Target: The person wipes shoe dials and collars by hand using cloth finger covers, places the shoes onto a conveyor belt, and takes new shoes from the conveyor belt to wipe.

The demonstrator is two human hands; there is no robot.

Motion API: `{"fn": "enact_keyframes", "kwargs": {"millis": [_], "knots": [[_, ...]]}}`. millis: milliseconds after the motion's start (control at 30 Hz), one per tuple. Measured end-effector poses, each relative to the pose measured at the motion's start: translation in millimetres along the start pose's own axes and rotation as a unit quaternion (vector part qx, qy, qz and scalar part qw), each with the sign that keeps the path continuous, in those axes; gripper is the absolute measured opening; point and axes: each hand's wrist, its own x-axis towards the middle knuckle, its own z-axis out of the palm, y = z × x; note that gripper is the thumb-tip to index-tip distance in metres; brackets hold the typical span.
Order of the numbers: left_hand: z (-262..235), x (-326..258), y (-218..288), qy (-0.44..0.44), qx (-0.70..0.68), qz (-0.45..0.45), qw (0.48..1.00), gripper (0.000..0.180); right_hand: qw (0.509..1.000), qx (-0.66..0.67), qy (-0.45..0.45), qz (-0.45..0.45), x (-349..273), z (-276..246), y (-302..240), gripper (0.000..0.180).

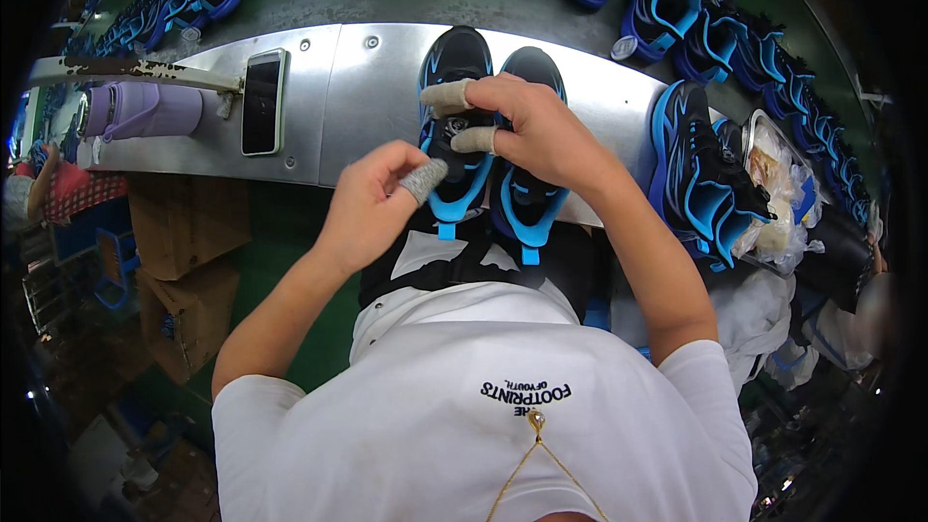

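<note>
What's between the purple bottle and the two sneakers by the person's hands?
The head view shows the tip of a metal bar and a smartphone, then bare metal bench up to the sneakers.

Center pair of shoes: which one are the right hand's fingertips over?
The left shoe, nearer the phone: two covered fingertips of the right hand are over it. The right shoe sits partly hidden beneath the rest of that hand.

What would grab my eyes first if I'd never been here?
Probably the two black-and-blue shoes in the middle, toes pointing away. The person's right hand, wearing beige cloth finger covers, is over the left one. A pale-purple cylindrical bottle stands out at left.
</note>
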Motion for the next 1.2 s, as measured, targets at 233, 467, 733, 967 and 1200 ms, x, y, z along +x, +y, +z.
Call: {"fn": "enact_keyframes", "kwargs": {"millis": [233,467,733,967,1200], "knots": [[11,-11,2,0.020,0.076,0.065,0.995,0.018,0.973,-0.172,0.140,-0.061,-10,27,-1,0.028],[23,-14,1,0.010,0.240,0.240,0.941,0.032,0.945,-0.260,0.170,-0.102,-26,40,-5,0.040],[62,13,-2,-0.049,0.469,0.259,0.843,0.040,0.970,-0.139,0.194,-0.046,-20,-37,-13,0.028],[-35,123,36,0.060,0.438,0.342,0.829,0.039,0.966,-0.152,0.188,0.091,-10,-100,42,0.027],[-94,189,54,0.300,0.433,0.398,0.751,0.024,0.916,-0.322,0.168,0.171,73,-139,71,0.051]]}}
